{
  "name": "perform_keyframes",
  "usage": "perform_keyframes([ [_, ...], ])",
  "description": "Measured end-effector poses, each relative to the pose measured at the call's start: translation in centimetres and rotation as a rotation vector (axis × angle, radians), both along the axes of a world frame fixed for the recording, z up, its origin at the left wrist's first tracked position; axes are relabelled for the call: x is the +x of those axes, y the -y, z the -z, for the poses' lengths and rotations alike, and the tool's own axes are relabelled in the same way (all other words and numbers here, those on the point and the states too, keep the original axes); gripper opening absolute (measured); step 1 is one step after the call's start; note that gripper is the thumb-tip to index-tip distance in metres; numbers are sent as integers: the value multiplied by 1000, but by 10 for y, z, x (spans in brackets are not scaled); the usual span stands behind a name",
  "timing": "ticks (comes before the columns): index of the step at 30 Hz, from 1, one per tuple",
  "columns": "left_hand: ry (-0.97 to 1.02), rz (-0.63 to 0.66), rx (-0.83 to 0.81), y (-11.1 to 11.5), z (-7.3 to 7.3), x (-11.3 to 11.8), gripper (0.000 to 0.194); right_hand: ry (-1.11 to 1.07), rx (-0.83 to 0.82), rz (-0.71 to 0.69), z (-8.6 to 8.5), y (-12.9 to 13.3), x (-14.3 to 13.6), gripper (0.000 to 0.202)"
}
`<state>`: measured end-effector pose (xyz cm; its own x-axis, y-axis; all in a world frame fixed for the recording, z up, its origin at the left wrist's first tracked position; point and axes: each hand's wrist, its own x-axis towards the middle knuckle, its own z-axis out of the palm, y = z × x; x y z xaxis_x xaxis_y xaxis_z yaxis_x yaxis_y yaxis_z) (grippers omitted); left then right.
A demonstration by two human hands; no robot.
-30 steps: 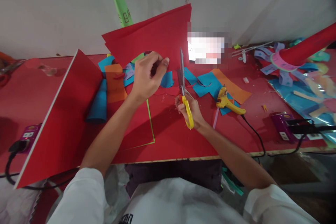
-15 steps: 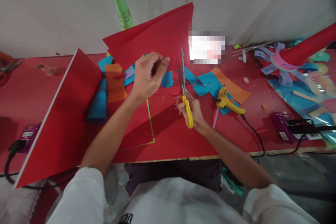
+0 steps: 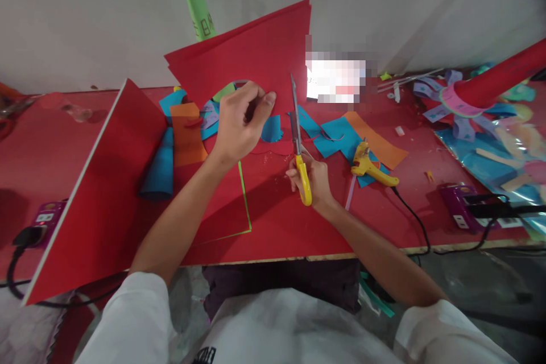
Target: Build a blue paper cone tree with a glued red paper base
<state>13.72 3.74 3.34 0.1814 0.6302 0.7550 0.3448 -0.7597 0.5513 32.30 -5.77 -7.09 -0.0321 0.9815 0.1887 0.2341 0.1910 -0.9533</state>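
My left hand (image 3: 243, 122) pinches the lower edge of a folded sheet of red paper (image 3: 256, 51), holding it up above the table. In my right hand (image 3: 313, 182) is a pair of scissors (image 3: 301, 148) with yellow handles, its blades pointing up. The blades stand at the right part of the red paper's lower edge; I cannot tell whether they touch it. Below the paper lie a blue paper piece (image 3: 272, 129) with a scalloped edge and an orange paper piece (image 3: 187, 136).
A yellow glue gun (image 3: 371, 168) lies right of my right hand, by blue paper scraps (image 3: 339, 133). A red board (image 3: 94, 199) stands at the left beside a blue paper roll (image 3: 157, 173). Purple power strips (image 3: 464, 207) with black cords sit at the right and left.
The red paper has shifted slightly up and left, showing a little more of the green item behind it. Both hands keep nearly the same place and grip.
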Motion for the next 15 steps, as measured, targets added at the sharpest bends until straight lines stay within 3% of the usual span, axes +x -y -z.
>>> perform_keyframes([
  [10, -59, 44, 19, 3, -1, 3, 51, -114, 28, -59, -2, 1, -4, 70],
  [15, -108, 66, 1, 7, -1, 8, 53, -49, 57, -35, -1, -1, -1, 70],
])
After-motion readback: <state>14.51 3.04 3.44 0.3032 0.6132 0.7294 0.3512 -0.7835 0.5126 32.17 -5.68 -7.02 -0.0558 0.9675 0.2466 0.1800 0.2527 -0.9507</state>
